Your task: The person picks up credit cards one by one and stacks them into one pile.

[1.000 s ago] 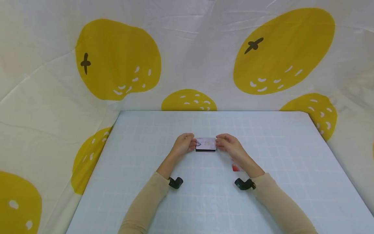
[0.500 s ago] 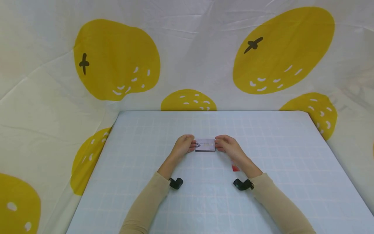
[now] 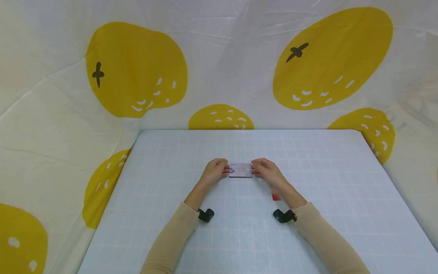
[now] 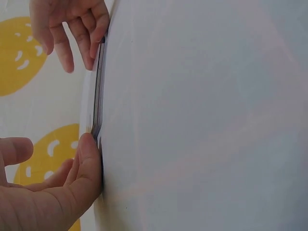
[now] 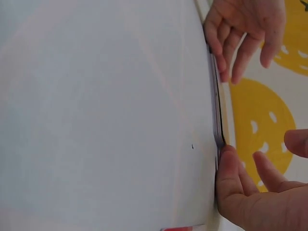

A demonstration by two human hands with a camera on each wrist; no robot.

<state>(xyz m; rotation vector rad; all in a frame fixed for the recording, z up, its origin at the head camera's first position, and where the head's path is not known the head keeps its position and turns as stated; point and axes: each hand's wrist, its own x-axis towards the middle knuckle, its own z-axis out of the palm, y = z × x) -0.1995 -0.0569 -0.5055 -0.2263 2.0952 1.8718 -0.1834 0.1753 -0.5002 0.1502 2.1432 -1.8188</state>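
Observation:
A small stack of cards, with a pale printed card on top, lies flat near the middle of the table. In the left wrist view the stack's layered edge looks nearly even. My left hand touches the stack's left end with its fingertips, its thumb held apart. On the opposite end rest the fingertips of my right hand, also with the thumb away from the cards. Both hands' fingers are relaxed and lightly bent.
A red and white card lies on the table, partly hidden under my right forearm. The pale checked tabletop reaches back to a white curtain printed with yellow fruit.
The stack has come down slightly and its front edge looks thinner and more even. Both hands have shifted a little towards me and inwards with it.

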